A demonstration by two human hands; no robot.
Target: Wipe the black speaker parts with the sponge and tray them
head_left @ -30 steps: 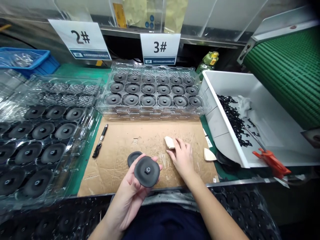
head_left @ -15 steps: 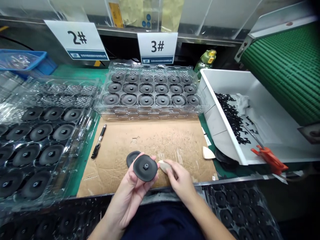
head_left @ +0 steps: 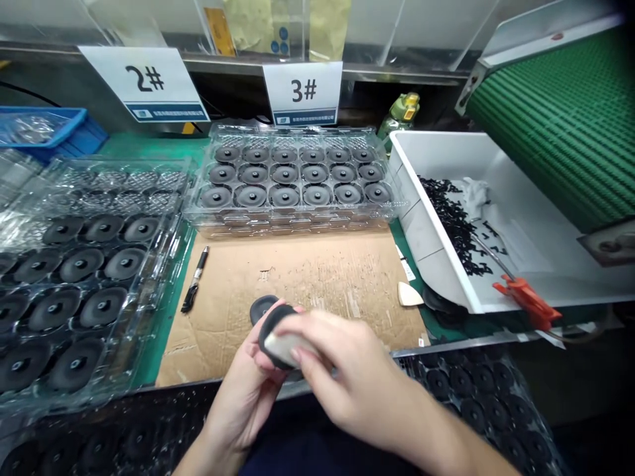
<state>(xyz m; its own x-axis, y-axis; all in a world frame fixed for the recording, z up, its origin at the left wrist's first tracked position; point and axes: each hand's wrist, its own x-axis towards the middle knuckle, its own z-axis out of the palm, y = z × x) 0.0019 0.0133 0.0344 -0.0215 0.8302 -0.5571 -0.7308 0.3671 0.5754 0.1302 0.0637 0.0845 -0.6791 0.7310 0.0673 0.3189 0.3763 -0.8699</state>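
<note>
My left hand (head_left: 253, 383) is closed around the edge of a black rounded disc (head_left: 266, 328), which is tilted over the front of the cardboard. Pinched in my right hand (head_left: 342, 370) is a white sponge-like pad (head_left: 286, 347), pressed against the face of that disc. The fingers partly cover both pad and disc. Just behind them, a second black disc (head_left: 261, 308) lies on the cardboard sheet (head_left: 307, 264). Another white wedge-shaped pad (head_left: 409, 295) rests near the sheet's right edge.
Clear plastic trays of black discs stand at the back (head_left: 285, 215) and left (head_left: 149, 277). A pen (head_left: 196, 277) lies on the cardboard. To the right, a white bin (head_left: 436, 258) holds small black parts, with a red-handled tool (head_left: 528, 304) across its rim. A green conveyor belt (head_left: 560, 119) slopes above.
My right hand has brought the white pad up and left onto the black disc. My left hand has tilted the disc, which faced up before.
</note>
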